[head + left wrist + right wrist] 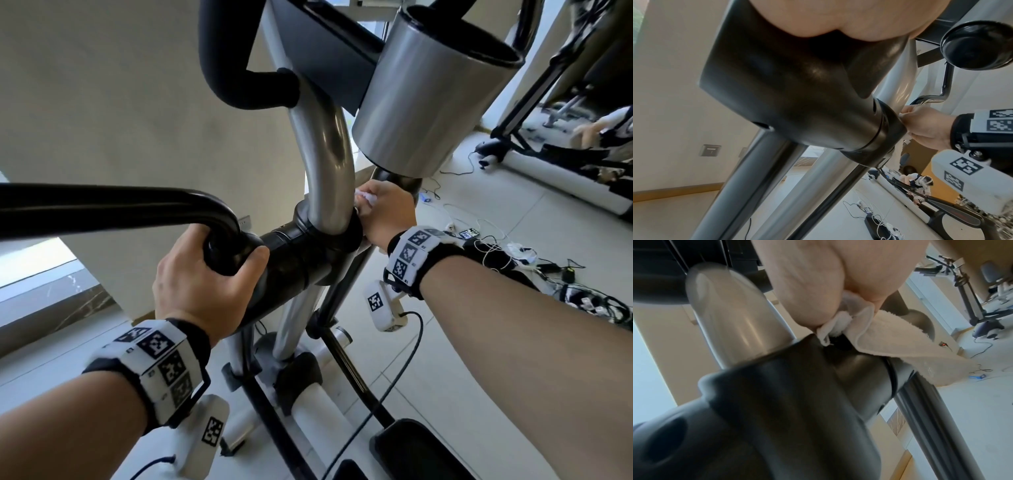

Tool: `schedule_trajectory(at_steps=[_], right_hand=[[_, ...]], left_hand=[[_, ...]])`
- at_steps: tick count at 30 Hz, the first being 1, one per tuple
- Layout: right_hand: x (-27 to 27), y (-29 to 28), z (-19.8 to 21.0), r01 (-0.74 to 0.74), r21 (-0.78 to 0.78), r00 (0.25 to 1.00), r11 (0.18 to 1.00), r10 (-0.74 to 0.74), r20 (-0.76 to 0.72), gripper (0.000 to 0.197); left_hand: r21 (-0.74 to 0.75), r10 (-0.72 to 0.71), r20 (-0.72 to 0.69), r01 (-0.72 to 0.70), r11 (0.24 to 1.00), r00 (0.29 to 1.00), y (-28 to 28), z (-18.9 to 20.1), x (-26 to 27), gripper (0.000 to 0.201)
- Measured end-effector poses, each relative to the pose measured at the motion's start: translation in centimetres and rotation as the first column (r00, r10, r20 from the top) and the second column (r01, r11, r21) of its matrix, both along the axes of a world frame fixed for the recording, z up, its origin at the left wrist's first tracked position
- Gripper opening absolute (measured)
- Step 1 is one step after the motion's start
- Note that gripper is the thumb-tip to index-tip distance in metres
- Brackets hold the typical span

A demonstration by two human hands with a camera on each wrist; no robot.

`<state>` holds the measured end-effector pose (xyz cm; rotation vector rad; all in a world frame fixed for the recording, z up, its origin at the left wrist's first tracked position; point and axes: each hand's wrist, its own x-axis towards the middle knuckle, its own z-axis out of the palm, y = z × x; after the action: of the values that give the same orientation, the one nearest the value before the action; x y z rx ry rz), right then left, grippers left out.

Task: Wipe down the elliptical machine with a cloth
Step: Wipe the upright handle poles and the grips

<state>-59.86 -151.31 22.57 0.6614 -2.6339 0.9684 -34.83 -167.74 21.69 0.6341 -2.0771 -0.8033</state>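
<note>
The elliptical machine fills the head view: a silver curved post [325, 154] rises from a black pivot hub [301, 260], and a black handlebar [113, 205] runs off to the left. My left hand [209, 277] grips the bend of that handlebar where it meets the hub. My right hand [383, 212] holds a bunched white cloth [365, 197] against the right side of the post just above the hub. In the right wrist view the cloth [890, 344] hangs from my curled fingers over the hub [789, 402].
A silver cylindrical holder [428, 96] hangs just above my right hand. Black pedals [421, 452] and rails lie below. Loose cables and chargers [507, 253] litter the tiled floor to the right. A beige wall [102, 102] stands to the left.
</note>
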Motion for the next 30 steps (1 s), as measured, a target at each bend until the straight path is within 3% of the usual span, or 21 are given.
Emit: schedule_trajectory(at_steps=[3,6,10,12,15,20,27,30], right_hand=[[-0.1,0.2,-0.7,-0.020,-0.016,0.999,1.000,0.019,-0.030,0.019],[1.1,1.1,-2.3,-0.010,-0.165,0.998,0.986,0.000,-0.062,0.016],[2.8,2.7,-4.6,0.017,-0.388,0.995,0.921,0.025,0.102,0.014],[2.6,3.1,-4.4,-0.008,-0.357,0.994,0.934,0.047,0.102,0.011],[1.2,2.7,-3.0,-0.069,-0.191,0.998,0.979,0.068,-0.016,0.010],[-0.5,1.0,-1.2,-0.093,0.007,0.992,0.996,0.093,-0.089,0.022],[0.4,2.1,-2.5,-0.120,-0.131,0.986,0.984,0.102,-0.131,0.016],[1.1,2.7,-3.0,-0.147,-0.183,0.988,0.972,0.135,-0.077,0.012]], left_hand=[[-0.002,0.021,-0.014,-0.021,1.000,1.000,0.0,-0.1,-0.1,0.037],[-0.012,0.045,-0.019,-0.045,0.999,0.999,0.1,-0.1,0.0,0.036],[-0.031,0.069,-0.001,-0.069,0.997,0.998,0.3,-0.2,0.0,0.042],[-0.037,0.083,-0.003,-0.083,0.996,0.997,0.3,-0.4,0.0,0.044],[-0.057,0.096,-0.001,-0.096,0.994,0.995,0.2,-0.5,0.0,0.043],[-0.082,0.113,-0.014,-0.113,0.990,0.994,-0.2,-0.8,-0.1,0.040],[-0.103,0.122,-0.021,-0.124,0.987,0.992,-0.4,-1.1,-0.2,0.047],[-0.109,0.123,-0.019,-0.124,0.986,0.992,-0.4,-1.0,-0.2,0.048]])
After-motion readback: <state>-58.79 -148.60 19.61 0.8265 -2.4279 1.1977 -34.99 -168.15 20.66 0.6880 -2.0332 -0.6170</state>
